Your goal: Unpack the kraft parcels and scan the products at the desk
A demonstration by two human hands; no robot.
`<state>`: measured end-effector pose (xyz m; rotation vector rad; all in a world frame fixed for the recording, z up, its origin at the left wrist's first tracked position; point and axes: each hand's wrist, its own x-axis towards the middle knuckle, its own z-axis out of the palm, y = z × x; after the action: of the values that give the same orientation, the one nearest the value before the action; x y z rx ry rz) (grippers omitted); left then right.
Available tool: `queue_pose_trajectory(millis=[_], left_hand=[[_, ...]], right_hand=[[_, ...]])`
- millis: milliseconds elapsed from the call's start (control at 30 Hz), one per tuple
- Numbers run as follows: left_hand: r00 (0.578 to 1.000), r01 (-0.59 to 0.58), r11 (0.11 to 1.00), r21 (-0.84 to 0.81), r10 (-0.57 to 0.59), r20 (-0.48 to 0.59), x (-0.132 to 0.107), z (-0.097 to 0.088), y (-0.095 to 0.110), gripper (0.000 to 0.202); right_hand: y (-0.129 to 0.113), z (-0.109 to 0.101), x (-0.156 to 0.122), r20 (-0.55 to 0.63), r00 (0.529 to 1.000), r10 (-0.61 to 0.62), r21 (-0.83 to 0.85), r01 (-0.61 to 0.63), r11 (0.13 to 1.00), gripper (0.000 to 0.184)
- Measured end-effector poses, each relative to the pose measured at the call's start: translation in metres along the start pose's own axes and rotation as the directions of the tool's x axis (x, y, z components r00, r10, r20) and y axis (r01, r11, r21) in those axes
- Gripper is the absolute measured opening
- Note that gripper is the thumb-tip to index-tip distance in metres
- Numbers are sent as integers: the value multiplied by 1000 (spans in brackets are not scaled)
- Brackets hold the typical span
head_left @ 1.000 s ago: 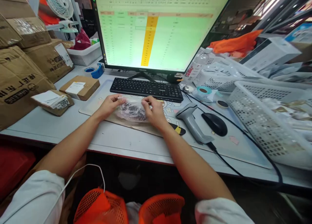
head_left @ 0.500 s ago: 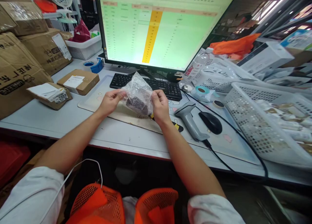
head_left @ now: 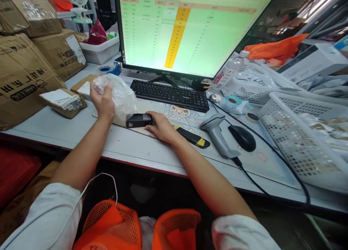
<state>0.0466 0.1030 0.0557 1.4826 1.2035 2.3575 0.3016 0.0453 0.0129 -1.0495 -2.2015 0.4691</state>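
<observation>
Left hand (head_left: 102, 102) cupped, fingers spread around a crumpled bubble-wrap sleeve (head_left: 116, 94), the sleeve lifted clear of the desk mat (head_left: 179, 114). Very light, soft and slick by the look of it, apt to crumple and slide, so best gathered by the fistful around the middle. Small black box (head_left: 138, 120) lying flat near the mat's front edge, just beside the sleeve's lower end: stiff, smooth-faced, easiest taken across its long sides. Right hand (head_left: 161, 127) low on the mat, fingertips against the box's right end; pinching or merely resting, impossible to tell. Just right of that hand, a black-and-yellow utility knife (head_left: 193, 137), then a grey barcode scanner (head_left: 217, 134) and black mouse (head_left: 241, 138). Black keyboard (head_left: 168, 94) beyond the box; cardboard parcels (head_left: 61, 103) close behind the left hand, within reach of a wide sweep.
</observation>
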Motion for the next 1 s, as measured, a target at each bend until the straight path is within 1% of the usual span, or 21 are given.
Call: queue_pose_trajectory(millis=[67,100,133,167,200,233,267,300,333,367,400,433,467,533,567,633,700,767,900,1000], left_hand=[[985,-145,989,17,146,-93,7,-7,6,33],[975,-196,980,37,198,-97,9,-10,10,31],[974,-213,975,63,216,-60,10,-12,13,29],[980,-200,975,96,200,6,9,-13,16,26],[983,-167,976,138,154,99,6,-14,19,23],[972,-133,974,183,91,218,3,-13,22,18],[937,-114,969,221,31,347,-2,-12,25,17],[882,-108,965,238,-17,470,-7,-10,28,20],[816,-101,967,232,-54,576,-13,-7,30,28],[749,-84,974,212,-79,657,-18,-5,32,38],[694,-58,981,186,-94,714,-24,-3,34,49],[651,-29,986,162,-104,752,-28,-1,36,61],[618,-1,990,142,-111,778,-32,0,38,71],[578,29,993,116,-111,809,-36,2,41,86],[562,26,994,109,-105,820,-36,2,43,88],[538,-2,995,100,-83,839,-35,2,45,85],[530,-37,995,91,-58,846,-33,2,47,77],[527,-58,995,83,-40,849,-32,2,47,71],[526,-49,995,84,-46,849,-29,2,45,68],[526,-34,995,92,-60,848,-28,2,43,67]], right_hand=[[1,-1,1,-23,999,36,44,-35,998,46],[2,-4,2,-38,998,57,88,-54,995,44],[3,-8,2,-58,995,78,143,-69,987,43],[5,-13,1,-86,991,99,206,-79,975,43],[6,-19,1,-122,985,123,274,-86,958,45],[8,-26,0,-158,976,149,346,-87,934,47],[9,-33,0,-184,967,177,423,-84,902,49],[9,-39,-1,-193,960,205,500,-83,862,51],[9,-45,-2,-186,955,231,573,-85,815,53],[9,-50,-3,-167,954,251,637,-90,766,53],[8,-54,-3,-139,955,263,686,-98,721,53],[7,-57,-4,-113,957,268,720,-107,686,51],[5,-58,-4,-88,959,269,740,-118,662,49],[3,-57,-5,-56,962,267,749,-136,648,46],[2,-56,-5,-59,962,266,739,-137,659,46],[2,-52,-4,-99,961,257,701,-116,703,47],[2,-50,-4,-147,960,239,655,-87,751,50],[3,-50,-4,-169,960,226,621,-74,780,51],[3,-51,-5,-172,959,223,608,-75,791,53],[1,-50,-5,-160,960,232,649,-75,757,56]])
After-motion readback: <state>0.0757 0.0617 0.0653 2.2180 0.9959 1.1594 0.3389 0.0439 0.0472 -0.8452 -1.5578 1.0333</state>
